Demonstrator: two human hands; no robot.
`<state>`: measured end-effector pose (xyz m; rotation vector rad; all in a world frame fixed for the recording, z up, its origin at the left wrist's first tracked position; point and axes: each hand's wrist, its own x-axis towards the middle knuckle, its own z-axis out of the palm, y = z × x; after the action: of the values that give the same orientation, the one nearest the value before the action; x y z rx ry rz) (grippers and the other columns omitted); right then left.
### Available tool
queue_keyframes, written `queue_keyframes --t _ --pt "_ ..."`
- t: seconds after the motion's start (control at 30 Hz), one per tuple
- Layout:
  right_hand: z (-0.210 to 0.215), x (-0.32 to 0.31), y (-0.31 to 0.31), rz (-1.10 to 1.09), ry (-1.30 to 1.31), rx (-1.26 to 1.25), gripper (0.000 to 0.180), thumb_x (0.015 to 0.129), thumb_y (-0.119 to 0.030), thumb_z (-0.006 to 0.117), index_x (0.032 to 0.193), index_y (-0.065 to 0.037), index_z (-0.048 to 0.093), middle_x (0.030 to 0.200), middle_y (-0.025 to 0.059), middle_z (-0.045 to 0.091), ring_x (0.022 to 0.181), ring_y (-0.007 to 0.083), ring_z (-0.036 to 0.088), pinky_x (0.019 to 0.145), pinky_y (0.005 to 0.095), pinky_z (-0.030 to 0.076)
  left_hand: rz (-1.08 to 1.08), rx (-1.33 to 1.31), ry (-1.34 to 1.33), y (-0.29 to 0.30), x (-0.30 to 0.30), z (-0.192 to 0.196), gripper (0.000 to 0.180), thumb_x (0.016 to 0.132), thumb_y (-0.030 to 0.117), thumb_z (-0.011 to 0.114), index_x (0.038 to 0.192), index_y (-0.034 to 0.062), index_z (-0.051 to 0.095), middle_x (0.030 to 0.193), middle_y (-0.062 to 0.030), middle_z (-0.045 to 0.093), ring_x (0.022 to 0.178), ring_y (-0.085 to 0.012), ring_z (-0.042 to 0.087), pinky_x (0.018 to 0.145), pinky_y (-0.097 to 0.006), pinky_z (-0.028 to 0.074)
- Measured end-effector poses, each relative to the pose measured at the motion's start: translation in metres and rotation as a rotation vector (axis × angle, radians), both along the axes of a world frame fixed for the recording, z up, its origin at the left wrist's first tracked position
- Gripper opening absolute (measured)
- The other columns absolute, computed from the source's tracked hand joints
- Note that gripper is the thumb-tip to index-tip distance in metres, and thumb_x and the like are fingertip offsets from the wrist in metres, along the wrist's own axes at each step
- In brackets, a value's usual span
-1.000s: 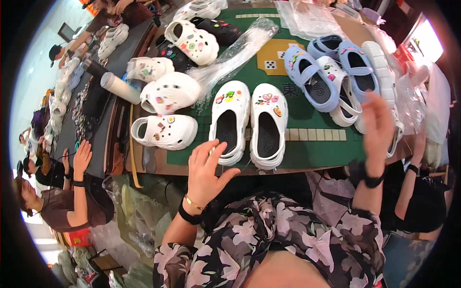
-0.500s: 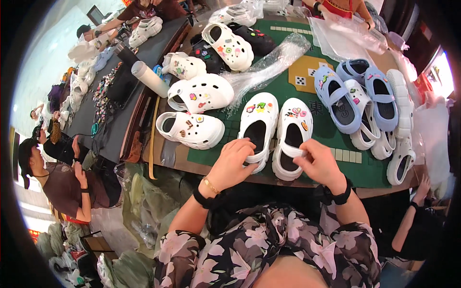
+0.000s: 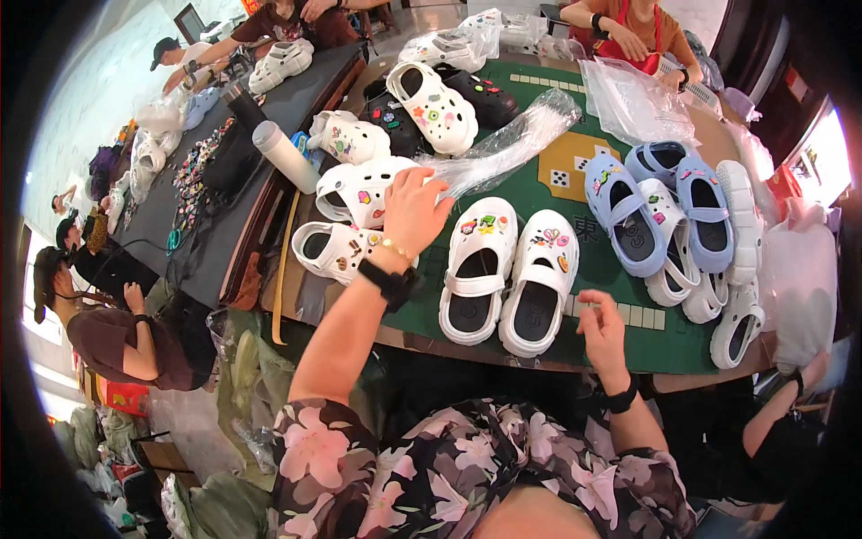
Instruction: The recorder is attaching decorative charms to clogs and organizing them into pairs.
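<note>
A pair of white clogs with colourful charms, the left clog point(image 3: 470, 310) and the right clog point(image 3: 530, 319), lies side by side before me, toes pointing away. Their heel straps cross over the openings, baring the dark insoles behind. My left hand point(image 3: 415, 214) reaches over another white clog point(image 3: 361, 189), fingers apart and near a strip of clear plastic wrap point(image 3: 512, 144); whether it touches either is unclear. Beneath that wrist sits a further white clog point(image 3: 328, 250), partly covered. My right hand point(image 3: 600, 334) hovers right of the pair, fingers loosely bent and nothing in them.
Blue clogs point(image 3: 620, 211) and more white clogs crowd the right of the green-topped table point(image 3: 426, 328). Black clogs point(image 3: 485, 94) and bagged ones stand at the back. A white bottle point(image 3: 285, 157) stands left. Co-workers sit around, one across the table near plastic bags point(image 3: 637, 108).
Both hands have let go of the pair's straps, which now lie further forward. My left hand has moved up and left over the other clogs; my right hand has drawn slightly back.
</note>
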<state>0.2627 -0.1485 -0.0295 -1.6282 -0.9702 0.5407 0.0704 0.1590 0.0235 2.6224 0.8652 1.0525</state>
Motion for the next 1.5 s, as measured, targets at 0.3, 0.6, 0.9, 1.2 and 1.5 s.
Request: queue_keyframes --t 0.3,0.6,0.9,1.2,1.5 --pt "-0.048 -0.016 -0.035 -0.127 -0.096 -0.011 0.014 0.088 -0.002 0.060 0.101 0.002 0.061 0.087 0.0084 0.058 0.065 0.0133 0.056 0.060 0.0261 0.046 0.308 0.272 0.752 0.063 0.065 -0.054 0.022 0.083 0.022 0.059 0.093 0.0113 0.076 0.123 -0.0118 0.060 0.130 -0.0310 0.041 0.111 -0.057 0.023" --pt "-0.047 -0.016 -0.032 -0.154 -0.074 0.007 0.011 0.087 0.000 0.060 0.097 0.002 0.062 0.087 0.0089 0.059 0.064 0.0136 0.055 0.059 0.0262 0.045 0.318 0.098 0.506 0.053 0.055 -0.032 0.020 0.080 0.022 0.060 0.090 0.0117 0.075 0.111 -0.0089 0.066 0.120 -0.0293 0.051 0.104 -0.050 0.033" --pt "0.000 -0.041 -0.003 -0.013 -0.159 -0.025 0.034 0.082 -0.006 0.067 0.113 0.000 0.058 0.098 0.0116 0.057 0.071 0.0176 0.057 0.062 0.0275 0.048 -0.101 -0.501 -0.523 -0.008 -0.034 0.096 0.016 0.093 0.010 0.055 0.096 -0.0036 0.064 0.093 -0.0078 0.062 0.089 -0.0161 0.060 0.086 -0.029 0.046" --pt "0.007 0.006 0.045 0.037 -0.396 -0.029 0.054 0.081 -0.008 0.068 0.131 -0.002 0.049 0.123 0.0211 0.049 0.108 0.0394 0.053 0.092 0.0414 0.047 -0.210 -0.444 -0.286 -0.116 -0.079 0.114 0.006 0.090 0.004 0.057 0.089 0.0000 0.061 0.087 -0.0074 0.064 0.082 -0.0196 0.061 0.078 -0.033 0.049" --pt "0.096 -0.041 0.008 0.159 -0.362 0.223 0.024 0.081 -0.003 0.066 0.106 -0.002 0.064 0.089 0.0114 0.066 0.073 0.0248 0.062 0.063 0.0341 0.049 -0.759 -0.328 0.522 -0.160 -0.062 0.057 0.011 0.083 0.014 0.063 0.084 0.0035 0.060 0.075 -0.0115 0.058 0.076 -0.0311 0.060 0.070 -0.041 0.049"
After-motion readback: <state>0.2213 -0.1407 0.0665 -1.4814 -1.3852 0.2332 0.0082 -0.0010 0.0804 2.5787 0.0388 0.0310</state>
